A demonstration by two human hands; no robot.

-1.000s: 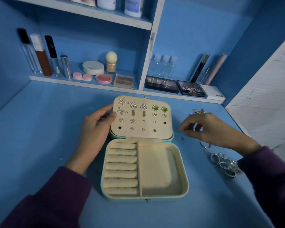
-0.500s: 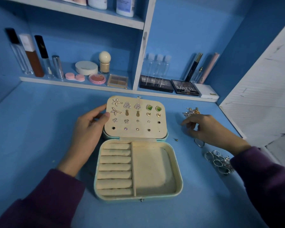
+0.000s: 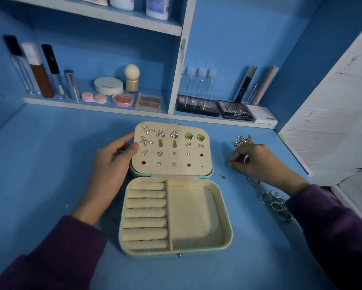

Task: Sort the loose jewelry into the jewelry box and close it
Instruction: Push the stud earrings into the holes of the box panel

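The mint jewelry box (image 3: 228, 231) lies open on the blue table, its ring rolls and tray compartment bare. Its raised lid (image 3: 171, 168) carries a beige panel studded with several earrings. My left hand (image 3: 111, 164) holds the lid's left edge, thumb on the panel. My right hand (image 3: 257, 162) rests to the right of the lid, fingers curled down to the table; whether the tips pinch anything is hidden. A loose stud (image 3: 223, 176) lies just below those fingertips. One ring (image 3: 253, 181) sits beside my wrist, several rings (image 3: 276, 204) nearer me, and chains (image 3: 243, 140) beyond my hand.
A low shelf (image 3: 96, 105) along the back holds cosmetics: tubes, compacts, palettes (image 3: 234, 110) and small clear bottles. A white panel (image 3: 332, 122) bounds the table on the right. Blue walls close in the left side and the back.
My right hand has drawn back to the right, away from the lid, and the loose stud now lies in plain view on the table. My left hand stays on the lid.
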